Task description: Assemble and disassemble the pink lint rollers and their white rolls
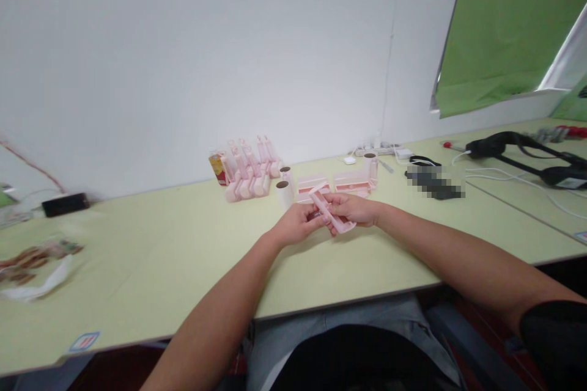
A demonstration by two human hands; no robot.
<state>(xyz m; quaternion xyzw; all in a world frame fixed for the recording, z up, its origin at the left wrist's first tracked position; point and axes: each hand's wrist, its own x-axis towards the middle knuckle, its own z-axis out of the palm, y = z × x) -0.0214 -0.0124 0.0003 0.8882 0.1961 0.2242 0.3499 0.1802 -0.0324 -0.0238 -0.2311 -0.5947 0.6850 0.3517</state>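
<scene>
Just above the table's front part, my left hand [299,225] and my right hand [356,209] both grip a pale pink lint roller cover [331,212]. The cover is a long, hollow plastic shell, tilted down to the right. My left thumb presses on its near side, while my right fingers wrap around it from behind. Right behind my hands lie more pink covers [352,184], their hollow sides partly showing. White lint rolls [285,195] with brown cardboard cores stand upright beside them; another roll [369,162] stands at the right.
Pink lint rollers [250,180] form a group at the back, near a yellow-red package [218,170]. A phone [65,204] and brown scraps on white paper [43,281] are at the left. A power strip [378,150], cables and a black headset-like device [527,156] occupy the right.
</scene>
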